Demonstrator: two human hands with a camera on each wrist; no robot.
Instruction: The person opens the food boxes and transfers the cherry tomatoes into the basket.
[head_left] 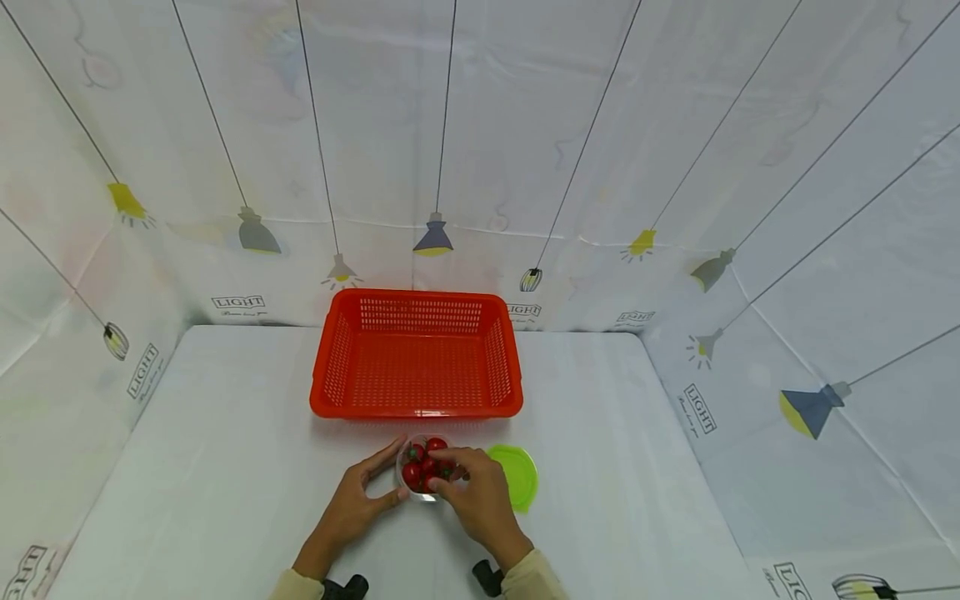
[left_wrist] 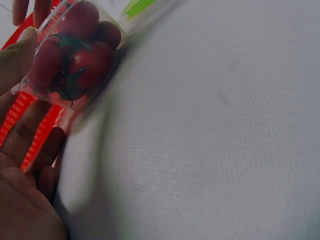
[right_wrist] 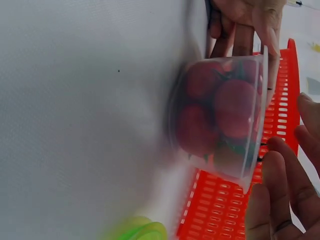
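Observation:
A clear plastic tub (head_left: 424, 497) stands on the white table, filled with several red cherry tomatoes (head_left: 412, 474) with green stems. My left hand (head_left: 357, 498) holds the tub from its left side, thumb at the near side and fingers round the far side; the left wrist view shows the thumb (left_wrist: 20, 59) at the rim. Over the tub's open top is my right hand (head_left: 478, 497), fingertips close to the tomatoes. In the right wrist view, its bent fingers (right_wrist: 280, 192) lie just off the rim, and no tomato shows between them.
Right of the tub lies a bright green round lid (head_left: 517, 477), partly behind the right hand. A red slotted plastic basket (head_left: 417, 412) stands beyond the tub, by the back wall. Printed white sheeting (head_left: 480, 150) encloses the table's back and sides.

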